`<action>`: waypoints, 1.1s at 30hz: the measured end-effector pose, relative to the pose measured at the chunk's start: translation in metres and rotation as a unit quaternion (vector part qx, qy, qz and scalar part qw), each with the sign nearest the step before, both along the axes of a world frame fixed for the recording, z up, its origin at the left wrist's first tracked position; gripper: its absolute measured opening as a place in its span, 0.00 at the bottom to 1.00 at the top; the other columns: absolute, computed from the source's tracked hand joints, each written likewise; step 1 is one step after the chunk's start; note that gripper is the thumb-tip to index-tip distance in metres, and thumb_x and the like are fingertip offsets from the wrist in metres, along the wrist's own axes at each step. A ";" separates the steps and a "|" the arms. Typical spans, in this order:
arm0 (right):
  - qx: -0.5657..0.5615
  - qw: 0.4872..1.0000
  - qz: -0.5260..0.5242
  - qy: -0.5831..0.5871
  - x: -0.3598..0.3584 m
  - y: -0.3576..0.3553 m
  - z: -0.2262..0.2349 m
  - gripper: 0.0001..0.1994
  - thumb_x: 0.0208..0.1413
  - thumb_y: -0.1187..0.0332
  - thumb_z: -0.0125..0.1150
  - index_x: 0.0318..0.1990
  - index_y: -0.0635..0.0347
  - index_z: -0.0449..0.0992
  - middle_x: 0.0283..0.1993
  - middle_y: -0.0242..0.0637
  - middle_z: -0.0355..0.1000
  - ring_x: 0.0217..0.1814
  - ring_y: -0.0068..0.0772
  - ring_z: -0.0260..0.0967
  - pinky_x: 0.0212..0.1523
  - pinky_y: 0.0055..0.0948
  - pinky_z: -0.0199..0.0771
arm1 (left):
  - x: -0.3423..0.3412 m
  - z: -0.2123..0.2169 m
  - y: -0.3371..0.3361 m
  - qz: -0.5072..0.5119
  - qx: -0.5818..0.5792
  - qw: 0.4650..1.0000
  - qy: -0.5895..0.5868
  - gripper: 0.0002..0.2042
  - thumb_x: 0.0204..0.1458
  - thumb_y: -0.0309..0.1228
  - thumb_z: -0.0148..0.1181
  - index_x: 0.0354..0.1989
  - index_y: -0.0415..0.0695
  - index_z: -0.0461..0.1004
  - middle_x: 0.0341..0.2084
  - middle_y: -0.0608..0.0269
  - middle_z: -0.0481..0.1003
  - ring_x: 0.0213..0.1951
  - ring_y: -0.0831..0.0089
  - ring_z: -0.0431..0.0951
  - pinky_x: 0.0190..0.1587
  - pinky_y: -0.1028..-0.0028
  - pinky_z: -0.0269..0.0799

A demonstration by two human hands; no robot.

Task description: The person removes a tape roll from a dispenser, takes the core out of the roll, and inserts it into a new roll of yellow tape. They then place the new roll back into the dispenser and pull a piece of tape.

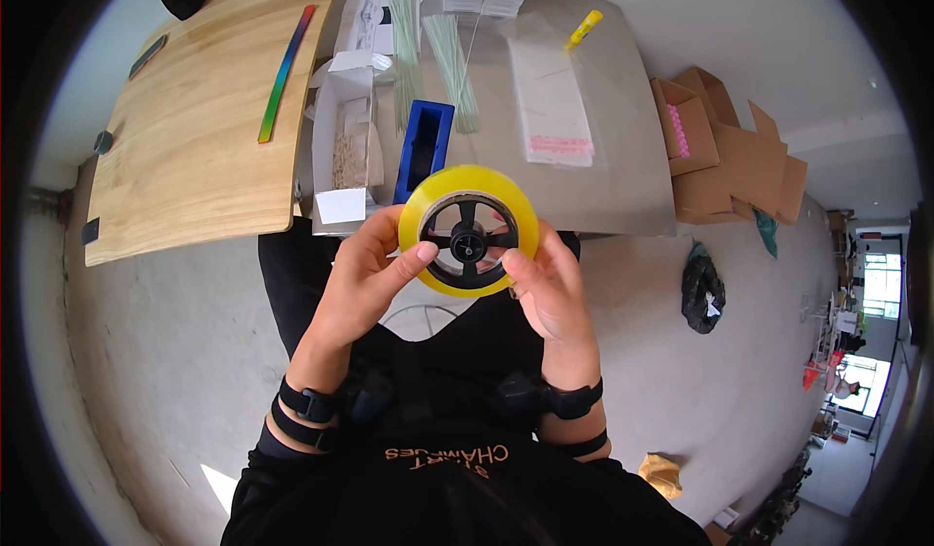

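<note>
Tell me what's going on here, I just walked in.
A person holds a roll of yellow tape in both bare hands, the left hand on its left side and the right hand on its right. The roll is fitted on a black spoked hub. Just beyond it, a long blue holder is on the grey table, beside an open white box. Two bundles of thin pale sticks lie farther back.

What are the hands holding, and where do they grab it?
A round yellow tape roll on a black, spoked plastic hub. The left hand holds the roll's left side; the right hand holds its right side.
</note>
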State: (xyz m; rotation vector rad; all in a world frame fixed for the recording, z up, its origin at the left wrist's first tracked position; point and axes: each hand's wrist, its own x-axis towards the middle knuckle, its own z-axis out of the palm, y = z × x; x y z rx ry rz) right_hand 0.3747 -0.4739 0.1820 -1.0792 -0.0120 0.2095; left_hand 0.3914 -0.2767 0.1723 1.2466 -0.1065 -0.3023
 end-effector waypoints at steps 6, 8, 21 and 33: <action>-0.014 1.000 -0.005 -0.024 -0.002 -0.002 -0.001 0.23 0.54 0.70 0.57 0.55 0.71 0.59 0.47 0.41 0.66 0.47 0.28 0.67 0.50 0.29 0.68 | 0.001 -0.001 0.001 -0.023 0.029 0.999 0.004 0.15 0.52 0.29 0.59 0.46 0.36 0.66 0.35 0.64 0.72 0.39 0.80 0.71 0.42 0.79 0.70; -0.013 1.000 -0.001 -0.025 -0.002 -0.002 -0.001 0.23 0.54 0.70 0.57 0.55 0.70 0.59 0.47 0.41 0.67 0.47 0.27 0.67 0.50 0.28 0.67 | 0.002 -0.002 0.001 -0.020 0.047 0.999 -0.006 0.15 0.52 0.29 0.59 0.46 0.36 0.67 0.34 0.64 0.72 0.38 0.81 0.71 0.41 0.79 0.70; -0.042 0.999 -0.007 0.001 0.001 -0.003 0.001 0.18 0.54 0.72 0.58 0.51 0.67 0.65 0.44 0.36 0.69 0.45 0.22 0.67 0.48 0.22 0.66 | 0.003 0.000 -0.001 -0.007 -0.026 0.995 0.095 0.13 0.54 0.30 0.57 0.44 0.36 0.65 0.31 0.63 0.73 0.33 0.80 0.73 0.38 0.82 0.68; -0.057 0.991 -0.064 0.102 0.001 0.004 -0.011 0.15 0.51 0.72 0.62 0.46 0.67 0.69 0.37 0.33 0.70 0.38 0.20 0.69 0.41 0.19 0.68 | 0.004 -0.014 0.000 0.022 -0.004 0.999 0.037 0.13 0.55 0.30 0.55 0.45 0.38 0.66 0.30 0.68 0.73 0.32 0.84 0.71 0.38 0.83 0.67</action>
